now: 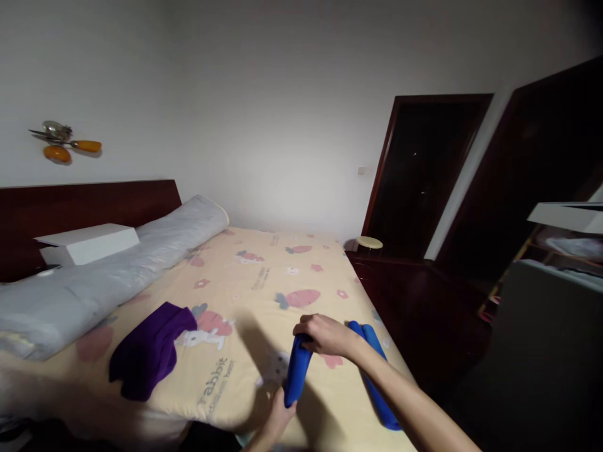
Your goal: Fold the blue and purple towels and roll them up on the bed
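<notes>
A blue rolled cloth is held up over the bed between my two hands. My right hand grips its upper end with the fingers closed round it. At the lower end, my left hand has its fingers closed on the roll. To the right, two more blue rolls lie side by side on the bed, partly hidden behind my right forearm. A crumpled purple cloth rests on the left of the bed, apart from both hands.
The bed has a cream sheet with carrot and rabbit prints. A long grey bolster runs along the headboard, with a white box behind it. A round stool stands beyond the bed; a cluttered shelf is at right.
</notes>
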`<state>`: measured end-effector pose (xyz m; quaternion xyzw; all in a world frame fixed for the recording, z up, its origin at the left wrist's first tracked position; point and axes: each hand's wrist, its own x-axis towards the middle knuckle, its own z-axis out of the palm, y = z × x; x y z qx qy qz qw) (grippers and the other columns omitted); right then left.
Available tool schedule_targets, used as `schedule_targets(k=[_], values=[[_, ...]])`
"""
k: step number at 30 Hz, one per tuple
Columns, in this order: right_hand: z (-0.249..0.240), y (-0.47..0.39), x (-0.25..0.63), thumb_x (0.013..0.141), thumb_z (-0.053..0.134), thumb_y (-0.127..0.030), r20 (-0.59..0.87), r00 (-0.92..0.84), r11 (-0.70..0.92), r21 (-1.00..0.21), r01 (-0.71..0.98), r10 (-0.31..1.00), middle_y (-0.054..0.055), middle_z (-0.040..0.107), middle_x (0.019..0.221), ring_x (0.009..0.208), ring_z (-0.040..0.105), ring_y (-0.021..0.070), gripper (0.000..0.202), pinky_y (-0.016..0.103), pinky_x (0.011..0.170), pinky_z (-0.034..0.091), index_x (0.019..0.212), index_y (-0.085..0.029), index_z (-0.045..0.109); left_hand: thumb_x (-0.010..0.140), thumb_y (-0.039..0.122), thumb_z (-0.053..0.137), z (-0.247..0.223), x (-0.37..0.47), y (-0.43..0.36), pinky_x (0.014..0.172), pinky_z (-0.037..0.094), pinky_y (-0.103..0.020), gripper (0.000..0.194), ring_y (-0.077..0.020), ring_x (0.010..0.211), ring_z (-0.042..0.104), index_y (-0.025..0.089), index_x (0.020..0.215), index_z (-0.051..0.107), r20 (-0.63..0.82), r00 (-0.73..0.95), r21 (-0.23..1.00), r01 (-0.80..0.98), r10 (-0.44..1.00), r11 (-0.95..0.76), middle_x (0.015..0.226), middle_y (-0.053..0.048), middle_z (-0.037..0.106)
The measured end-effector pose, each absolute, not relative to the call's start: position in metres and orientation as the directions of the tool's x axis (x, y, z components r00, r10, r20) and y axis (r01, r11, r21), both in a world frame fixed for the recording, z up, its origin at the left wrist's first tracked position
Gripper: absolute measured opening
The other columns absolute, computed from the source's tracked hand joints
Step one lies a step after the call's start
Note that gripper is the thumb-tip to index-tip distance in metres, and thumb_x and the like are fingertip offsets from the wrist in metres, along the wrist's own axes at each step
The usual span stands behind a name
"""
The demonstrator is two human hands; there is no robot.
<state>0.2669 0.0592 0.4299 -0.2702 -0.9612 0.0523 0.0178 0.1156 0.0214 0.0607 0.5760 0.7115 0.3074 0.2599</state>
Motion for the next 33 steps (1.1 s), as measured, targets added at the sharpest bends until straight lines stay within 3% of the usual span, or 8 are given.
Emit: schedule_targets(k=[4,7,10,13,16,23,29,33], values=[[0.430,0.040,0.268,0.079,0.064,-0.020,-0.098,-0.849,0.844,-0.098,0.528,0.520,0.005,0.069,0.097,0.084,0.064,0.0191,0.028,0.026,0.065,0.038,0.107,-0.023,0.068,0.085,0.028,0.049,0.048,0.131,-0.004,0.097,0.048,-0.030,0.046,-0.0232,0.111,0.064,0.016,0.128,0.059,-0.081,-0.084,0.688,0.717,0.993,0.117,0.120,-0.013,0.069],[0.409,0.035,0.266,0.078,0.067,-0.022,-0.173,-0.835,0.839,-0.070,0.540,0.522,0.005,0.070,0.097,0.084,0.065,0.0199,0.028,0.026,0.064,0.038,0.106,-0.023,0.069,0.083,0.020,0.048,0.037,0.135,-0.015,0.106,0.042,-0.029,0.054,-0.0226,0.125,0.055,0.015,0.137,0.051,-0.120,-0.030,0.587,0.804,0.992,0.095,0.137,-0.013,0.059],[0.396,0.033,0.266,0.079,0.068,-0.025,-0.196,-0.824,0.833,-0.053,0.550,0.532,0.005,0.070,0.098,0.084,0.065,0.0201,0.029,0.026,0.065,0.038,0.107,-0.024,0.068,0.083,0.018,0.048,0.028,0.137,-0.018,0.114,0.034,-0.032,0.058,-0.0238,0.135,0.045,0.015,0.140,0.047,-0.090,-0.013,0.456,0.889,0.996,0.053,0.144,-0.010,0.053],[0.403,0.032,0.268,0.078,0.067,-0.024,-0.188,-0.820,0.830,-0.044,0.557,0.540,0.005,0.069,0.101,0.086,0.065,0.0198,0.031,0.026,0.066,0.039,0.109,-0.024,0.068,0.087,0.024,0.047,0.027,0.137,-0.018,0.114,0.035,-0.033,0.052,-0.0246,0.134,0.047,0.015,0.138,0.050,-0.048,-0.016,0.410,0.911,0.999,0.035,0.141,-0.011,0.055],[0.419,0.030,0.272,0.078,0.068,-0.021,-0.204,-0.807,0.818,-0.044,0.573,0.554,0.006,0.069,0.101,0.088,0.064,0.0198,0.032,0.026,0.067,0.039,0.109,-0.023,0.068,0.087,0.029,0.050,0.032,0.136,-0.019,0.111,0.039,-0.032,0.050,-0.0234,0.130,0.050,0.018,0.136,0.053,0.001,-0.026,0.452,0.892,1.000,0.023,0.139,-0.009,0.058],[0.430,0.025,0.274,0.078,0.067,-0.021,-0.242,-0.788,0.806,-0.038,0.590,0.566,0.006,0.069,0.098,0.086,0.063,0.0198,0.027,0.025,0.065,0.038,0.105,-0.022,0.069,0.076,0.022,0.059,0.041,0.135,-0.019,0.114,0.036,-0.035,0.052,-0.0221,0.131,0.050,0.027,0.127,0.062,0.043,0.038,0.563,0.824,0.998,-0.056,0.139,-0.001,0.058],[0.427,0.029,0.275,0.078,0.066,-0.020,-0.254,-0.789,0.807,-0.048,0.588,0.560,0.006,0.069,0.098,0.086,0.063,0.0196,0.027,0.025,0.065,0.039,0.105,-0.022,0.070,0.079,0.028,0.056,0.041,0.131,-0.024,0.113,0.037,-0.036,0.053,-0.0236,0.131,0.049,0.023,0.132,0.057,0.038,0.069,0.588,0.805,0.997,-0.078,0.142,-0.004,0.055],[0.434,0.039,0.294,0.076,0.064,-0.019,-0.201,-0.761,0.775,-0.016,0.632,0.617,0.005,0.069,0.102,0.089,0.064,0.0208,0.030,0.027,0.072,0.041,0.106,-0.025,0.069,0.071,0.041,0.069,0.035,0.123,-0.029,0.116,0.034,-0.042,0.079,-0.0289,0.140,0.037,0.020,0.143,0.044,0.005,0.185,0.549,0.821,0.983,-0.157,0.151,-0.008,0.043]])
